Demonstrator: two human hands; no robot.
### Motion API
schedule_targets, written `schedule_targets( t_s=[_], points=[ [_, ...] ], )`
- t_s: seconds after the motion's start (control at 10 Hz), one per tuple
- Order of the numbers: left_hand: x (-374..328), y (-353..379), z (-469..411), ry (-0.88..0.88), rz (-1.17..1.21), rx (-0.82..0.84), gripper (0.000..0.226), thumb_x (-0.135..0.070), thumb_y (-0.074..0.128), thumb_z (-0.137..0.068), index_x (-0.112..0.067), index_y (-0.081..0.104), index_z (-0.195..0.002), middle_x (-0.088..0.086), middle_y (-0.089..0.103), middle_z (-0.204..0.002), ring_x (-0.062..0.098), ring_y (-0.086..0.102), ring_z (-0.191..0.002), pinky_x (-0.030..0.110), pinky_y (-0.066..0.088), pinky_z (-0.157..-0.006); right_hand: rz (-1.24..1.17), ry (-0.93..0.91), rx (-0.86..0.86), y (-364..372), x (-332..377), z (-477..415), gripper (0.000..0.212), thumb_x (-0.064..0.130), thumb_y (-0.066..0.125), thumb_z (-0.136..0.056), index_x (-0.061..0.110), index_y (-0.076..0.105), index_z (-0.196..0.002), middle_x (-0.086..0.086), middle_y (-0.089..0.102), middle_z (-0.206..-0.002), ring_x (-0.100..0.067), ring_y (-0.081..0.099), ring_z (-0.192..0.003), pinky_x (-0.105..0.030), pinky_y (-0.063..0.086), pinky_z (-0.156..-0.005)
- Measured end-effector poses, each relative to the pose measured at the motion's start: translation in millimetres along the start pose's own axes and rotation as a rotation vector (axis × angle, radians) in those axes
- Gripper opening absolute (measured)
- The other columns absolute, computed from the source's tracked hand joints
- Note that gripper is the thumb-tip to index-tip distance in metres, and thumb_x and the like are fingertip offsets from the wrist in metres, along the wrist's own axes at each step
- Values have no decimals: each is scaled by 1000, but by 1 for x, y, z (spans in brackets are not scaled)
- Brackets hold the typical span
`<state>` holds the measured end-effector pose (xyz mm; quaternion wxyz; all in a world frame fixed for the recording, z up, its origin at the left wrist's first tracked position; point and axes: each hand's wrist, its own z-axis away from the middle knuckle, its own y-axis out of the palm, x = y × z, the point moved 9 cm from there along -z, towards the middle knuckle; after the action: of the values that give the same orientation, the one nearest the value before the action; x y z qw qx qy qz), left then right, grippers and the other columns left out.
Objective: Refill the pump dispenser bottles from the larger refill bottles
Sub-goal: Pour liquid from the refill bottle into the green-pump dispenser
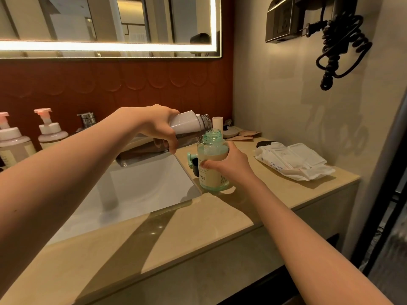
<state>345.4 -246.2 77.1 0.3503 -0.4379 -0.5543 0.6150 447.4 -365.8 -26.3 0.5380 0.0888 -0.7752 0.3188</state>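
Note:
My left hand [157, 126] grips a grey refill bottle [189, 123], tipped on its side with its open threaded mouth over the neck of a green-tinted dispenser bottle [212, 164]. That bottle stands upright on the beige counter [253, 194] right of the sink, its pump off and neck open. My right hand [229, 165] holds it around the middle. A green pump head [191, 158] lies behind it by the sink edge. Two pink-pump dispenser bottles [51, 133] [11, 144] stand at the far left.
The white rectangular sink [132, 186] lies left of the bottle, with a chrome tap [87, 121] behind. A pack of wet wipes [293, 160], a black lid [266, 143] and a cream tube [218, 124] sit on the right counter. A coiled black cord [343, 49] hangs on the wall.

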Motion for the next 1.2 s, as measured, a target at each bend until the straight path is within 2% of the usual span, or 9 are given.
schedule_targets(
  t_s=[0.2,0.4,0.7,1.1,1.2],
  points=[
    [0,0,0,-6,5,4,53,-19,82,-64,-17,51,-107,6,66,-86,19,67,-67,23,49,-57,5,-8,5,0,1,0,81,29,78,-71,20,34,-138,-1,46,-138,-22,45,-125,-37,45,-96],
    [-1,-1,0,-12,-7,0,55,-21,82,-63,-17,51,-108,6,66,-88,23,67,-76,23,48,-57,4,-7,2,0,0,1,80,29,78,-71,20,34,-137,-1,47,-137,-22,45,-125,-37,45,-96],
    [1,0,-1,-12,22,15,59,-20,81,-65,-18,50,-114,5,65,-91,19,67,-69,22,49,-57,11,-9,3,0,1,1,81,30,78,-72,21,33,-138,-1,46,-138,-22,44,-126,-37,45,-97],
    [0,0,1,-19,14,16,57,-19,81,-64,-16,51,-113,7,66,-92,25,66,-80,22,47,-55,19,-8,1,-1,1,2,81,29,78,-72,20,33,-139,-1,46,-138,-22,44,-126,-37,44,-97],
    [0,0,0,-20,9,15,56,-20,82,-64,-16,52,-110,6,67,-90,24,67,-78,22,46,-55,17,-1,1,0,0,1,82,30,78,-72,21,32,-139,-1,46,-138,-22,44,-126,-37,45,-97]
  ],
)
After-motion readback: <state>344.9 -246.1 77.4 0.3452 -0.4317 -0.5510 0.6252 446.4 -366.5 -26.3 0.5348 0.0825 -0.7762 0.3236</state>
